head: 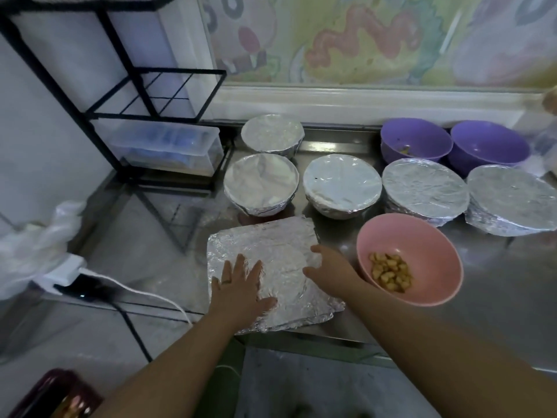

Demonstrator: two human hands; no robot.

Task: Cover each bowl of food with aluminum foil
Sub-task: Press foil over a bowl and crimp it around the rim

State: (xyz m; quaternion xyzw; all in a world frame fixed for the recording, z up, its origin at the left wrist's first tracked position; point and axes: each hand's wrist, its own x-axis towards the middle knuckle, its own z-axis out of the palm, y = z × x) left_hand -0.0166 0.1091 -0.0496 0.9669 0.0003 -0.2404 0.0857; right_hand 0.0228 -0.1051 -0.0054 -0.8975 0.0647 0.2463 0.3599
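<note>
1. Steel tabletop [497, 282] carries everything. A black wire rack [120, 101] stands at its left back corner, out of the work area.
2. Foil sheet [271, 267] lies flat at the tabletop's front edge, just left of the pink bowl. It looks staged there to be smoothed before it goes over a bowl. It is crinkled and has a faint round crease.
3. Five covered bowls [342, 185] are already wrapped. They sit in a row behind the sheet with one more at the back left, probably pushed back to keep the front free.
4. Two purple bowls [416, 143] sit at the back right, not covered. The left one has a little food in it; the right one's contents cannot be told.
5. Pink bowl [410, 257] is uncovered and near the front, just right of the sheet. It is closest to the hands, so it is likely next.
6. Left hand [241, 285] lies flat with fingers spread, pressing the sheet's near-left part. This probably pins it so it does not slide.
7. Right hand [328, 267] is on the sheet's right edge with thumb and fingers apart. It could be pinching the edge or only touching it; this cannot be told. It looks placed to lift that side towards the pink bowl.
8. Food [390, 274] is a small pile of tan chunks low in the pink bowl, so the foil should not touch it.
</note>
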